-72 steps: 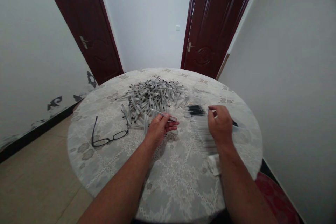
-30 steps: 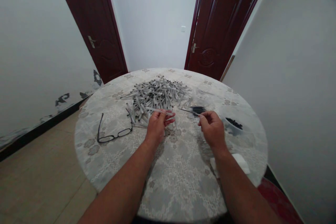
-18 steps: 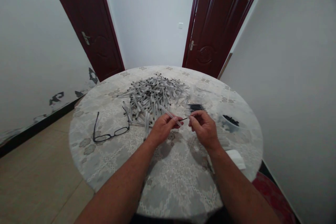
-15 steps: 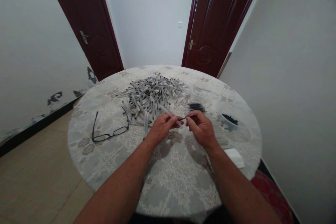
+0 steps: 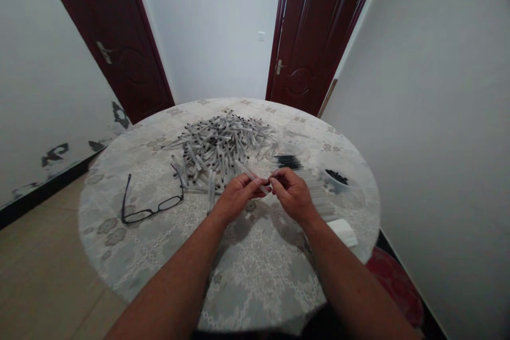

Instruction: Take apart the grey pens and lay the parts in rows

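Note:
Several fingers of my left hand (image 5: 236, 195) are closed round a pale translucent plastic tube (image 5: 246, 170), which slants up and left from the grip. Close beside it, the fingertips of my right hand (image 5: 294, 195) are pinched together. A bit of a thin black rod shows where the two hands meet; the rest is covered by the fingers. Left of and beyond my hands lies a big heap of pale tubes with dark ends (image 5: 217, 143). A bundle of thin black rods (image 5: 287, 162) lies just past my right hand.
A clear bowl (image 5: 331, 186) of small black pieces stands at the right, near a row of clear tubes (image 5: 319, 199). A folded white item (image 5: 343, 231) lies by my right forearm. Eyeglasses (image 5: 169, 203) rest at the left on the round table's patterned cloth (image 5: 255, 265).
My hands have come closer together, and less of the black rod shows between them. The whole view has shifted, so the table sits further left.

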A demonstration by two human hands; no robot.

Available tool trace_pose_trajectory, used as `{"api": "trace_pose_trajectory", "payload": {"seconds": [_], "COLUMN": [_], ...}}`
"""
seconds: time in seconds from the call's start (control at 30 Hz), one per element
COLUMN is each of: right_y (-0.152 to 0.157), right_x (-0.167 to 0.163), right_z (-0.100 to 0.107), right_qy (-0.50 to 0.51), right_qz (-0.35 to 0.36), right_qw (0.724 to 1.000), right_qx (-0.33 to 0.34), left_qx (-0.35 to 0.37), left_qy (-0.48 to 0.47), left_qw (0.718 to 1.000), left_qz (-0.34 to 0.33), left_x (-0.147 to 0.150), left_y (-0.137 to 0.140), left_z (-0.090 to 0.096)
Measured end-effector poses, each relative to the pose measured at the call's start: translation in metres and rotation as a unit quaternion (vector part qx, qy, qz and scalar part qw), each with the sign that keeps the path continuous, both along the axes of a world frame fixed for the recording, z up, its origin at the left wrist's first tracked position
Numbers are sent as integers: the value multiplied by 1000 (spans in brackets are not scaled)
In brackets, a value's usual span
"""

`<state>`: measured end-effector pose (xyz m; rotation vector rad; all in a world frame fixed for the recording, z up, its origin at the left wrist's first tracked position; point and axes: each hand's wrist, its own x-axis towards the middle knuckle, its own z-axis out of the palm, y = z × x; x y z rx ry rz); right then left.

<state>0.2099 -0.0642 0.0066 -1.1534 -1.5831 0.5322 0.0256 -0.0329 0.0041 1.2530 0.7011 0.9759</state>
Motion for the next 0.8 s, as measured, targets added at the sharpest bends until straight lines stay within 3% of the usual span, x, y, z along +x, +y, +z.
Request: {"api": "trace_pose_trajectory", "payload": {"seconds": [0.23,0.37,0.5,0.57,0.67,0.73,0.8], "right_y": [2,5,20,31,47,55,59], "right_x": [2,27,60,69,66,57,48], "right_z": [4,26,57,67,71,67,62], "right_qy": [17,61,-127,-278,-490,-581,-628], "right_qz": [-15,-102,-180,-187,-195,-184,-159], "right_qw": [1000,992,971,937,850,790,757], "right_qx": [13,50,97,95,2,-63,-85], "left_qx": [-5,-27,-20,-2,20,26,27], "left_qy": [11,6,34,46,61,65,64], "left_qw": [1000,995,989,989,989,988,987], "left_qz": [22,94,144,139,133,138,146], "left_x": [-1,-1,-1,0,0,0,-1], "left_y": [1,6,8,7,7,8,10], "left_z": [0,-2,-3,-4,-6,-8,-11]}}
